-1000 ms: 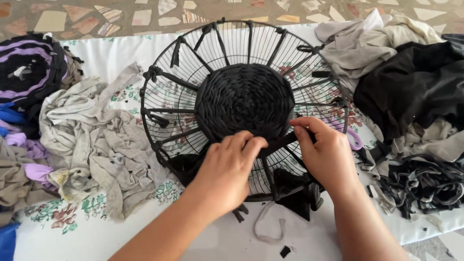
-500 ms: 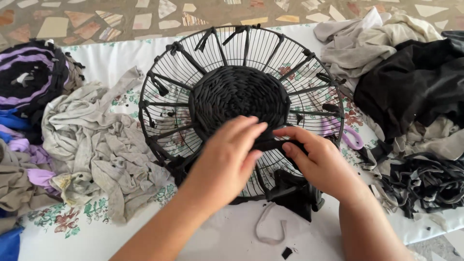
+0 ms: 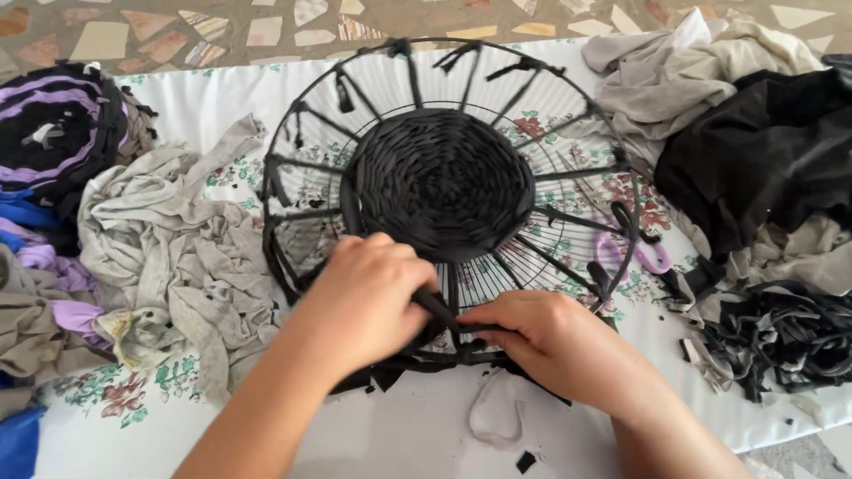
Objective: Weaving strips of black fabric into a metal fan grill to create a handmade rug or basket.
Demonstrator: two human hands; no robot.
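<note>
A round black wire frame (image 3: 293, 115) like a fan guard lies on a white flowered sheet (image 3: 222, 98). Its middle is filled with a woven disc of black fabric strips (image 3: 444, 182). My left hand (image 3: 368, 302) and my right hand (image 3: 550, 341) meet at the near edge of the disc. Both pinch one black fabric strip (image 3: 441, 312) that runs between the wire spokes. Loose black strip ends (image 3: 382, 377) hang under the near rim.
Grey cloth (image 3: 169, 257) lies heaped at the left, beside a purple and black woven piece (image 3: 53, 133). Beige and black garments (image 3: 754, 151) and cut black strips (image 3: 781, 337) fill the right. Purple scissor handles (image 3: 652, 257) lie under the frame's right rim. Tiled floor (image 3: 177, 27) lies beyond.
The frame has tipped up and come nearer to me. Both hands have slid down to its near rim and closed together on the strip.
</note>
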